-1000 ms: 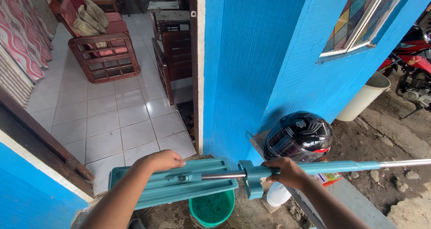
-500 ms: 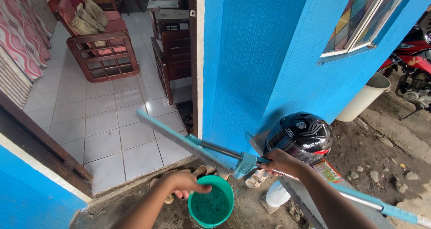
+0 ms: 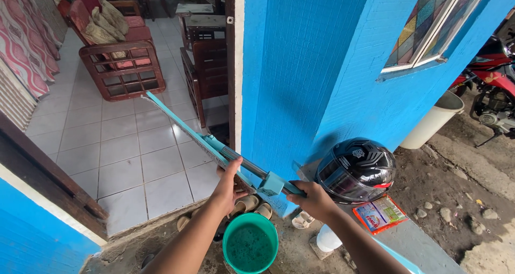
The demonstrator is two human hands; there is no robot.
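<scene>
Bright blue wall (image 3: 300, 64) beside an open doorway onto white floor tiles (image 3: 129, 150). Teal flat mop (image 3: 214, 145) tilted across the threshold, above a green bucket (image 3: 249, 247). Right hand (image 3: 314, 198) clenched round the handle; left hand (image 3: 229, 184) pressed open-fingered against the mop head.

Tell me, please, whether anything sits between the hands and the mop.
Nothing visible does. The left hand already touches the mop near its flat head, and the right hand grips its handle by the slider. The green bucket stands below them, apart from the mop.
</scene>
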